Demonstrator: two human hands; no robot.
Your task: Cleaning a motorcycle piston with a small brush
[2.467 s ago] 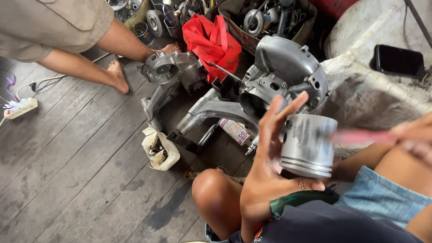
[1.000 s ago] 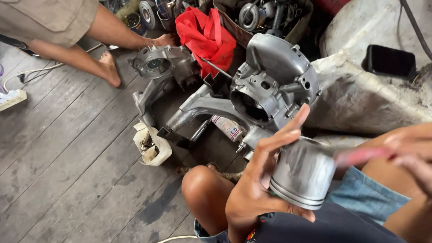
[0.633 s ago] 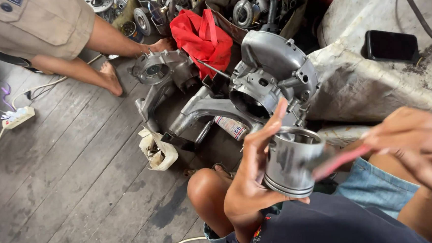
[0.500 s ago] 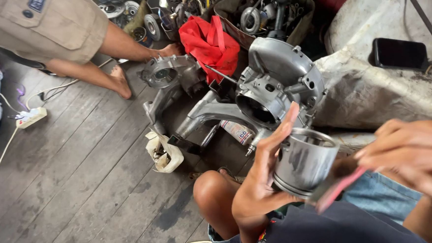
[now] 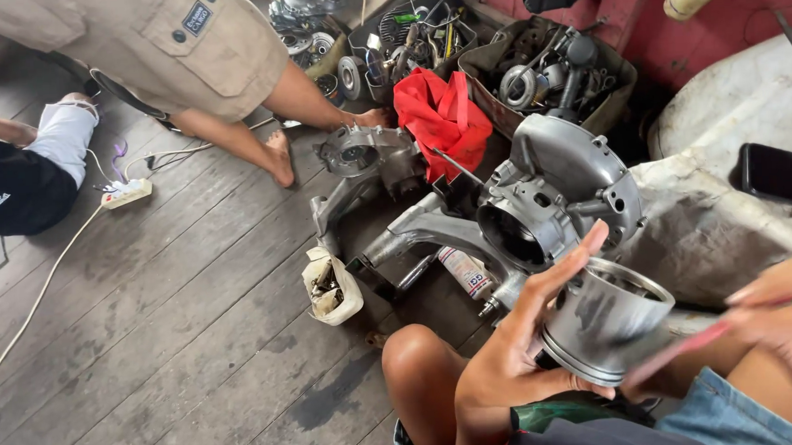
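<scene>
My left hand (image 5: 520, 347) grips a grey metal piston (image 5: 611, 320), fingers wrapped around its skirt, open end tilted up and to the right. My right hand (image 5: 791, 324) holds a thin pink stick-like tool (image 5: 683, 347) whose tip rests against the piston's lower side. Just beyond the piston lies a large silver engine casing (image 5: 557, 196) on the wooden floor (image 5: 167, 334). My bare knee (image 5: 418, 375) shows below the left hand.
A red cloth (image 5: 445, 116) lies behind the casing, with trays of metal parts and tools (image 5: 542, 70) further back. A small spray can (image 5: 466, 273) and a white bag of bits (image 5: 332, 289) lie by the casing. Another person in khaki shorts (image 5: 179, 53) crouches at top left; a phone (image 5: 786, 175) lies right.
The view has tilted up and shifted, showing more of the workshop. The piston stays in my left hand, and my right hand with the pink tool has stayed against it.
</scene>
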